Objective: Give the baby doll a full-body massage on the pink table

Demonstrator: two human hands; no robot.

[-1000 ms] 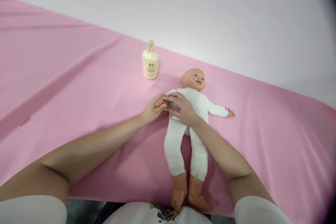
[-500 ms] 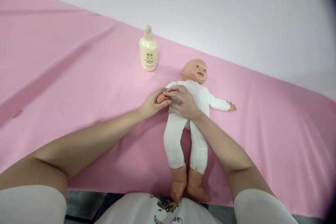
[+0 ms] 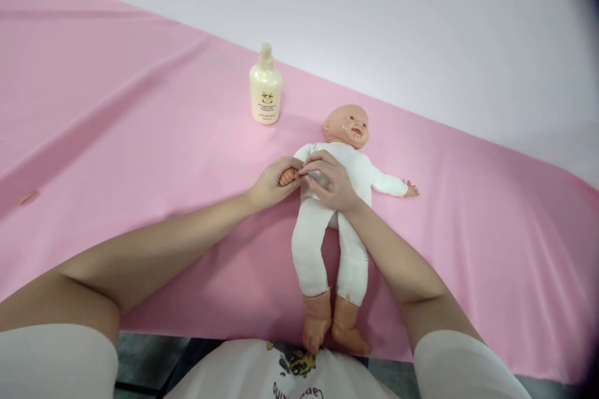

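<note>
My right hand [image 3: 330, 182] has slid slightly along the doll [image 3: 334, 199]; left hand [image 3: 274, 184] curls round its tiny hand; doll's feet overhang the surface [image 3: 140, 137] edge

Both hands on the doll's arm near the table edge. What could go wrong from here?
1. The doll's feet hang at the near edge of the pink sheet; a pull toward the body might slide the doll off.
2. The left hand and right hand both grip one small doll hand; tugging may strain that arm.
3. The lotion bottle stands upright nearby; a sweeping elbow could tip it.
</note>
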